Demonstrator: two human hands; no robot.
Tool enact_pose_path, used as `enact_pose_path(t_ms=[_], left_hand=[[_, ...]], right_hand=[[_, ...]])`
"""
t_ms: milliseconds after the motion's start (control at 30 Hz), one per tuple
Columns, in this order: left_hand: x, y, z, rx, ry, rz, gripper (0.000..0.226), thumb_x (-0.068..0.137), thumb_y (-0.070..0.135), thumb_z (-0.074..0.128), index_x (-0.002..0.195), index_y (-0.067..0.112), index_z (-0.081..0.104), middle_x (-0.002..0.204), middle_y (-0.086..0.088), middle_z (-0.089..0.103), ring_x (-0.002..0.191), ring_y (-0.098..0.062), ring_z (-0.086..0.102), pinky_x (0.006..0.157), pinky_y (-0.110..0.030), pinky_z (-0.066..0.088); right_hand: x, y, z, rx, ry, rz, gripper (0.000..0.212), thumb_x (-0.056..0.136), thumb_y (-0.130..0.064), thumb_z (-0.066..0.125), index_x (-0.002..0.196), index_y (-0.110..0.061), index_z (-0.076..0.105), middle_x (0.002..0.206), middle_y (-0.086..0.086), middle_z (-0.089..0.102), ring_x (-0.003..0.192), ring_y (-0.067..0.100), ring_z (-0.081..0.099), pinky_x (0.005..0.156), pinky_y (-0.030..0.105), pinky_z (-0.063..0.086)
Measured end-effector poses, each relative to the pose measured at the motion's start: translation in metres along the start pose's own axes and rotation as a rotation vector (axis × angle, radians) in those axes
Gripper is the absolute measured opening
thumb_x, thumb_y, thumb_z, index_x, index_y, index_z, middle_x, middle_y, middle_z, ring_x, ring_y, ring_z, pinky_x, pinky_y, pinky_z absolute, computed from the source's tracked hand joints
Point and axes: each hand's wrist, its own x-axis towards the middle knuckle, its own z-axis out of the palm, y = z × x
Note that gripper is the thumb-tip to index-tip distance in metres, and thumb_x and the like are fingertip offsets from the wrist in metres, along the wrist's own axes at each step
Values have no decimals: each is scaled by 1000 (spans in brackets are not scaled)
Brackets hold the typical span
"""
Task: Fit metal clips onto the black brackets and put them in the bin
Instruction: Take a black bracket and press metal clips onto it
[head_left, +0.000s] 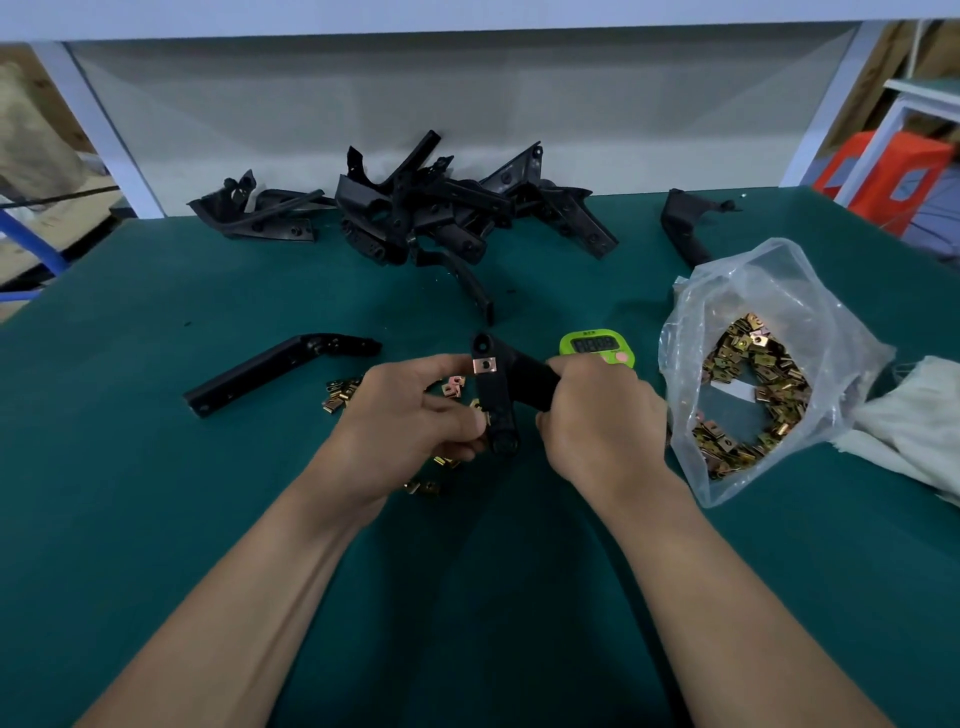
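Left hand (410, 415) fingers curled, pinching the black bracket (498, 395) at its lower stem. Right hand (597, 415) fingers wrapped round its right arm. Metal clip (484, 365) sits on the bracket's upper end. Loose clips (340, 395) lie on the table (156, 467) by the left hand. Clip bag (753, 374) right, bracket pile (441, 208) far.

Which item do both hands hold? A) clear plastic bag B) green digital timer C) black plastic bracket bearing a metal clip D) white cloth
C: the left hand and right hand both grip the black plastic bracket, which carries a square copper-coloured metal clip.
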Motion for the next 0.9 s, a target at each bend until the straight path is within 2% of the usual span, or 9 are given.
enact_pose_path(t_ms=[267, 367, 433, 467, 533, 600, 667, 733, 900], left_hand=[[4, -1, 5, -26, -17, 34, 34, 89, -4, 69, 115, 17, 74, 78, -9, 75, 69, -14, 70, 61, -22, 55], [2, -2, 13, 7, 73, 49, 33, 90, 2, 67, 112, 26, 76, 81, -10, 77, 72, -26, 73, 68, -35, 61], [1, -3, 24, 43, 167, 37, 20, 92, 12, 68, 103, 25, 78, 82, -9, 78, 84, -36, 74, 76, -45, 63], [0, -4, 31, 75, 208, 32, 9, 91, 20, 70, 96, 22, 78, 78, -6, 78, 84, -34, 74, 75, -42, 64], [-2, -9, 42, 268, 294, 68, 27, 85, 42, 73, 73, 18, 72, 63, 2, 71, 66, -18, 71, 61, -28, 59], [-7, -11, 48, 450, 377, 129, 43, 80, 55, 71, 56, 21, 60, 48, 10, 58, 44, -5, 51, 45, -15, 38], [-9, -11, 49, 536, 426, 152, 46, 79, 62, 62, 54, 23, 56, 46, 10, 55, 43, -7, 49, 44, -18, 34], [-9, -11, 47, 606, 468, 172, 46, 84, 57, 57, 55, 22, 50, 46, 5, 49, 45, -12, 44, 51, -29, 36], [-10, -11, 45, 732, 514, 266, 39, 92, 47, 53, 63, 23, 44, 50, 5, 48, 49, -23, 47, 55, -35, 36]], right_hand=[[-2, -8, 1, 5, -28, 20, 21, 81, -11, 69, 92, -28, 62, 62, -7, 43, 56, 23, 37, 57, 32, 42], [-2, -6, 3, 56, -23, 52, 18, 82, -15, 70, 88, -28, 60, 65, -6, 49, 58, 25, 38, 59, 31, 36], [0, -6, 2, 99, -10, 82, 20, 84, -18, 71, 84, -30, 54, 63, -9, 41, 66, 28, 42, 62, 31, 32], [0, -6, 2, 116, -3, 98, 21, 83, -18, 70, 82, -30, 52, 62, -10, 38, 68, 29, 43, 64, 32, 33], [0, -5, 2, 147, 7, 119, 23, 82, -13, 67, 78, -28, 50, 63, -8, 38, 69, 29, 44, 66, 34, 33], [-1, -4, 1, 172, 14, 118, 23, 81, -10, 65, 77, -28, 51, 64, -8, 38, 69, 29, 43, 66, 35, 33], [-2, -4, 2, 168, 27, 103, 19, 82, -13, 67, 81, -28, 55, 63, -9, 38, 68, 27, 42, 65, 34, 33], [-3, -8, 3, 160, 45, 85, 15, 83, -15, 67, 82, -26, 58, 63, -9, 44, 66, 26, 45, 62, 33, 33], [-4, -14, 5, 207, 26, 72, 19, 82, -14, 67, 78, -27, 53, 63, -9, 46, 63, 25, 44, 62, 33, 33]])
